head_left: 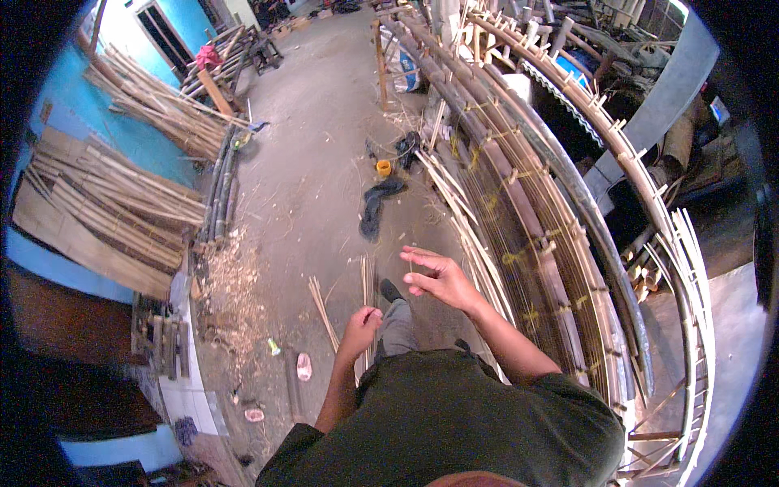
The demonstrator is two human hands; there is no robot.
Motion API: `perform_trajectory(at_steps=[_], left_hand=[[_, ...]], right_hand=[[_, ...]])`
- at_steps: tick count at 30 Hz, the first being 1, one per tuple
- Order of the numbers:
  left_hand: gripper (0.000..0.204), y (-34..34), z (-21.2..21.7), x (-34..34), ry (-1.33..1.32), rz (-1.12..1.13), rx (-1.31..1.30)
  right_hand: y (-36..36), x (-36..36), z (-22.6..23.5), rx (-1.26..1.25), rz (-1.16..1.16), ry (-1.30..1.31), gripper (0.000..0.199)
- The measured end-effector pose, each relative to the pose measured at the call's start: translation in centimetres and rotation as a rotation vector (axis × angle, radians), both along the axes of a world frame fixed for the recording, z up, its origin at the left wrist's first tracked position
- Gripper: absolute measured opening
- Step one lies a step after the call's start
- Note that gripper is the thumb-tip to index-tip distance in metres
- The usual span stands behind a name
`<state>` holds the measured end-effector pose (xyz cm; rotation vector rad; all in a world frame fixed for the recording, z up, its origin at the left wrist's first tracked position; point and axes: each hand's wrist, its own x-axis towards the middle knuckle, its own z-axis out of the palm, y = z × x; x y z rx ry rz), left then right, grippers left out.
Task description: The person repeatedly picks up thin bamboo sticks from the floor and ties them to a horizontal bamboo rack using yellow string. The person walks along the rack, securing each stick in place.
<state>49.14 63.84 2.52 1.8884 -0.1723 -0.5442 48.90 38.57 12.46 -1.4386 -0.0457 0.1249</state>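
Note:
My left hand [359,331] is closed in front of my left side, its fingers curled in. Whatever it may hold is too small to make out. To its right and a little farther off, my right hand [438,280] is raised with its fingers stretched out and the thumb apart; I see nothing clearly held in it. Beyond my left hand, thin pale bamboo strips [367,280] lie close to my shoe [390,290]. More strips [324,312] lie on the floor to the left. Along my right side runs a long rack of bamboo poles and fine strips [535,268] with yellow ties.
A dark crumpled cloth [372,209] and an orange ring-shaped object [384,167] lie ahead on the floor. Wood shavings [231,284] and pink sandals [303,367] are at the left. Bamboo bundles [122,211] lean against the blue wall [73,114].

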Motion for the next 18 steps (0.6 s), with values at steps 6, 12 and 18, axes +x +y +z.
perform_trajectory(at_steps=[6,12,18], left_hand=[[0.027,-3.5,-0.9,19.1,-0.127,-0.142,0.142],[0.028,-6.0,-2.7,39.7,-0.374,-0.270,0.162],[0.028,-8.3,-0.2,54.3,-0.438,-0.284,0.283]], right_hand=[[-5.0,15.6,-2.2,-0.437,-0.281,-0.171,0.039],[-9.6,31.3,-1.5,-0.629,-0.473,-0.147,0.043],[-15.3,44.3,-3.4,-0.577,-0.654,0.052,0.042]])
